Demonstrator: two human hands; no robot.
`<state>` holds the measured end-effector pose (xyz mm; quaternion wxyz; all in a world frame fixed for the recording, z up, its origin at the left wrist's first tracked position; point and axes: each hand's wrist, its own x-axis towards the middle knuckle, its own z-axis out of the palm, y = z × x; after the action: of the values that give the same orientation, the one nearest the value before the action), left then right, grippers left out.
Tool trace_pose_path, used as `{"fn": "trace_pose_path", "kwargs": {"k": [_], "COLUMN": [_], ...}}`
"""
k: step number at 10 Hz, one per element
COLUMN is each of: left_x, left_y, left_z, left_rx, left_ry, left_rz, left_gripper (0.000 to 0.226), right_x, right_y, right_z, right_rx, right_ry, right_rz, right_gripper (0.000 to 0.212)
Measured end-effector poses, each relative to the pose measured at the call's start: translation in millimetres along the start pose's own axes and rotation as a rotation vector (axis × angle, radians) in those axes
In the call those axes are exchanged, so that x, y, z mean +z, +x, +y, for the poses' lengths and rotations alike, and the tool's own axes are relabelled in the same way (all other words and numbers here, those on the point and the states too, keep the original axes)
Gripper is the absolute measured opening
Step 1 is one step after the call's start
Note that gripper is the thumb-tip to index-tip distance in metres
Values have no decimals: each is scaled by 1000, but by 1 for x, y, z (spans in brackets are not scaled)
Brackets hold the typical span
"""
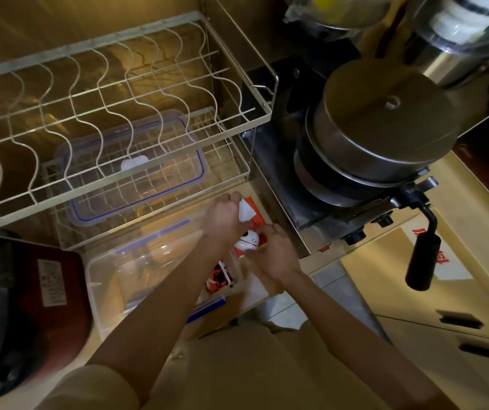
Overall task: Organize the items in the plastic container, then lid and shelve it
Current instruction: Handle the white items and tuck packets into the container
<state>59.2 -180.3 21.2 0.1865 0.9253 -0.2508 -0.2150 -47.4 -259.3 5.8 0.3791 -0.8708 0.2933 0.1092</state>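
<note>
A clear plastic container (125, 279) with blue clips sits on the counter in front of the wire rack. Its clear lid (137, 170) with a blue seal lies on the rack's lower shelf. My left hand (227, 218) reaches over the container's right end and pinches a small white paper (247, 211). My right hand (275, 253) is beside it, fingers on a small white round item (247, 242) that lies on an orange-red packet (255, 216). An orange, black and white packet (219, 278) is inside the container at its right end.
A two-tier white wire dish rack (113, 93) stands over the counter's back. A stove carrying a lidded steel pot (379, 125) is to the right, its black handle (422, 255) jutting forward. A dark red appliance (30, 291) sits at left. Drawers (459, 321) are lower right.
</note>
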Motion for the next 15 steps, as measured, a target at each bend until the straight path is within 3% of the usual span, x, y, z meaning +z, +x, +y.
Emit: {"fn": "trace_pose_path", "kwargs": {"k": [2,3,5,6,8,9,11,13,14,15], "left_x": [-17,-23,-34,-32,-11,-3,11,18,22,24], "left_y": [-23,-39,-69,-75,-73,-67,-61,-64,-62,-66], "left_z": [-12,-26,-60,-82,-118,-126,-133,-132,-138,-139], "left_rx": [10,-9,-39,-71,-178,-217,-222,-116,-134,-115], "left_ry": [-184,-258,-293,-233,-113,-135,-246,-296,-268,-219], "left_rz": [164,161,202,134,55,74,72,145,106,81], "left_gripper": [68,71,70,73,75,77,77,69,67,57], "right_x": [1,-6,-19,-20,4,26,61,81,81,82], "right_y": [2,5,9,10,7,3,9,20,24,26], "right_z": [0,-2,-25,-45,-80,-84,-91,-91,-94,-90], "right_rx": [51,54,-46,-110,-172,-224,-188,-127,-143,-192], "right_ry": [135,198,380,389,54,-121,-302,-293,-333,-342], "right_rz": [30,64,103,36,-198,-228,-184,-144,-133,-96], "right_gripper": [37,46,40,42,39,42,58,21,39,37]}}
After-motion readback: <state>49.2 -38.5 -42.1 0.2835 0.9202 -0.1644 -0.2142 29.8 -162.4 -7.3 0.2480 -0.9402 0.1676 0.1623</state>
